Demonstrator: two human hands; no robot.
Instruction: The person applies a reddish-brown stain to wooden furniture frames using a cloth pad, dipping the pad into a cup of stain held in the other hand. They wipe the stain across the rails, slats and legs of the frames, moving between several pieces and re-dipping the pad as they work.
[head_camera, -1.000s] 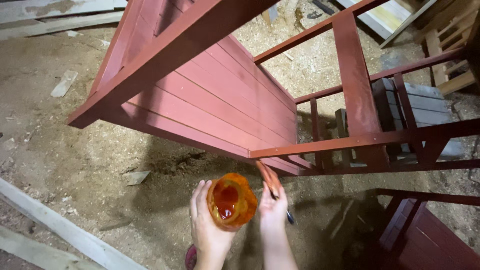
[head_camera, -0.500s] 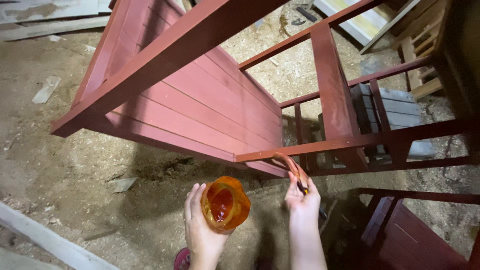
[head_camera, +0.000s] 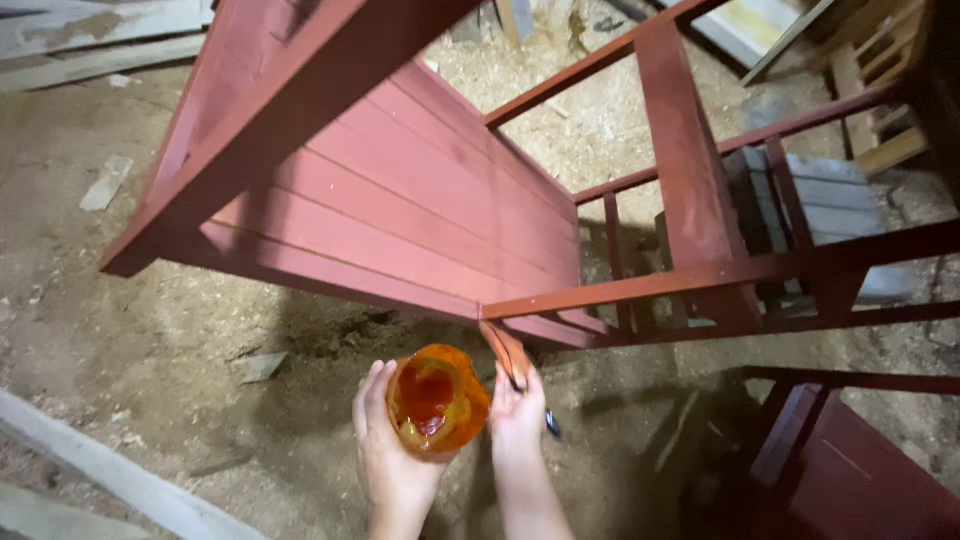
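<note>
While the head camera looked down over a dirt floor, a pale plank (head_camera: 120, 480) lay slantwise well to the left of the hands, and a small scrap of wood (head_camera: 262, 366) sat on the ground up and left of them. Nearer in, the left hand (head_camera: 392, 460) was curled around an orange cup (head_camera: 436, 402), its fingers reaching up the cup's left side and its palm beneath, so the cup was gripped and tipped toward the camera; dark red paint showed inside it. Just right of the cup, and almost touching it, the right hand (head_camera: 520, 412) was closed loosely about the handle of a brush (head_camera: 507, 353), whose red-coated bristle end pointed up and lay against the underside corner of a red-painted wooden frame (head_camera: 400, 210). A dark tip of the handle stuck out below that hand on its right side. Above both hands the frame's slatted panel sloped away to the upper left, with a long rail (head_camera: 700, 280) running from the corner over the hands out to the right. Farther right of the hands, upright posts and thinner rails of the same red stood over grey boards (head_camera: 830, 205) on the ground, and another red-painted piece (head_camera: 860, 470) lay low at the far right.
</note>
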